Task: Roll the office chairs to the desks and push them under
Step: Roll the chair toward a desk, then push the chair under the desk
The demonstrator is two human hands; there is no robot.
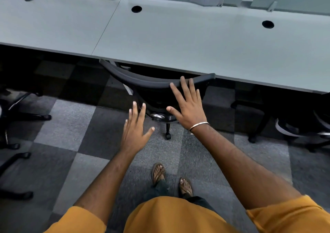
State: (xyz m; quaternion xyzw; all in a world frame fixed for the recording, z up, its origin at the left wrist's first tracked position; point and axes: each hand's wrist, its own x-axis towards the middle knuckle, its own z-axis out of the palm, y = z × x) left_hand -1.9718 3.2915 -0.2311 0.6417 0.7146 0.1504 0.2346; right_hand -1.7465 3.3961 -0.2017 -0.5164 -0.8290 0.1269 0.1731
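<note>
Hands: my left hand (136, 127) released, fingers spread, apart from the chair; my right hand (187, 104) released, fingers straight, over the backrest top edge, contact unclear. Office chair (142, 83): black, seat under the grey tabletop (178, 41). Floor: checkered carpet (75, 125). More chairs at both edges.

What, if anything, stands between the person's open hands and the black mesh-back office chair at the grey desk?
Nothing visible does. The right hand is spread in front of the black mesh-back office chair, fingertips at its top rail, and the left hand hovers open just short of it. The chair's seat is already under the grey desk.
</note>
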